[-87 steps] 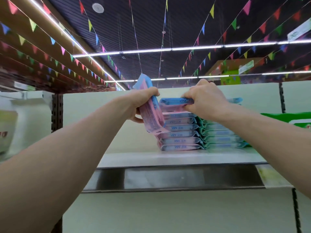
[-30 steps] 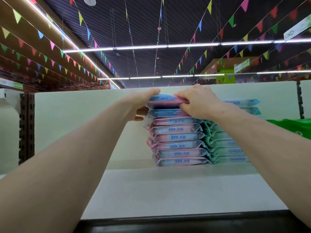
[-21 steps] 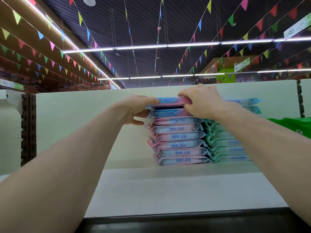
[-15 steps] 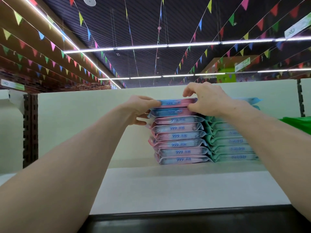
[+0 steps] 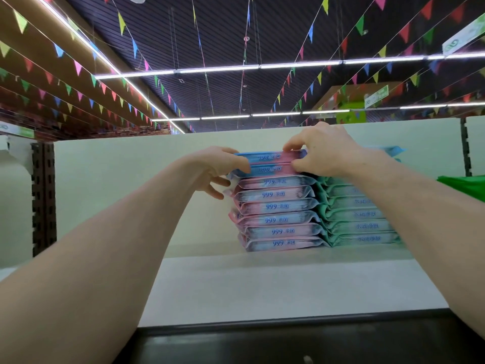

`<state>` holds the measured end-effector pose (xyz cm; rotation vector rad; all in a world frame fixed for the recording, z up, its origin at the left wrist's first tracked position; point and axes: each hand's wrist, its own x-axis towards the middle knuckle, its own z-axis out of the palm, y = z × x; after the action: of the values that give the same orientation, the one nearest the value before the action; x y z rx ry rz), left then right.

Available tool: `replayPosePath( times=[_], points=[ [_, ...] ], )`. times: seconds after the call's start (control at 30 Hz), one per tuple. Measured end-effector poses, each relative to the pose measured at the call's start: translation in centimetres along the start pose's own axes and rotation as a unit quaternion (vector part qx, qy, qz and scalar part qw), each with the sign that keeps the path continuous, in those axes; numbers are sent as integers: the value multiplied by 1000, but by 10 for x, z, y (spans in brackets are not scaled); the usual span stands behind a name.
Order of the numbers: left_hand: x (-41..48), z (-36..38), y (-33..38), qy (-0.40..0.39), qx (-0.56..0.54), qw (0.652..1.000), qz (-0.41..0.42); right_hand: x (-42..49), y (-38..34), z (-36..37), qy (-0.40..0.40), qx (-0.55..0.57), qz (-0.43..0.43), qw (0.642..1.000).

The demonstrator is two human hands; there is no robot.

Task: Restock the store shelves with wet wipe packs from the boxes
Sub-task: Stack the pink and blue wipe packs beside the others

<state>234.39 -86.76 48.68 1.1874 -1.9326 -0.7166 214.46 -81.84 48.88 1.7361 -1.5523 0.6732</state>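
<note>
Bare left hand, bare right hand (forearms too)

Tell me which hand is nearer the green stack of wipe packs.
Right. The right hand grips the top of the pink stack at the end beside the green stack; the left hand touches its far end.

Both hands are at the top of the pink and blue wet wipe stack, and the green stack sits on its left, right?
No: the head view shows the green stack of wet wipe packs on the right of the pink and blue stack. The left hand and right hand are at the pink and blue stack's top.
</note>
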Motion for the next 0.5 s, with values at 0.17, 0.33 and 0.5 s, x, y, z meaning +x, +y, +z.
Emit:
replayPosePath(
  times=[0.17,0.33,0.5],
  points=[
    [1,4,-1,10,6,1000,13,0,-2,6,11,-47,-8,999],
    [0,9,0,60,14,997,42,-3,-6,5,5,-3,-21,1000],
    [3,9,1,104,2,992,72,-1,-20,7,6,-28,-48,998]
  ],
)
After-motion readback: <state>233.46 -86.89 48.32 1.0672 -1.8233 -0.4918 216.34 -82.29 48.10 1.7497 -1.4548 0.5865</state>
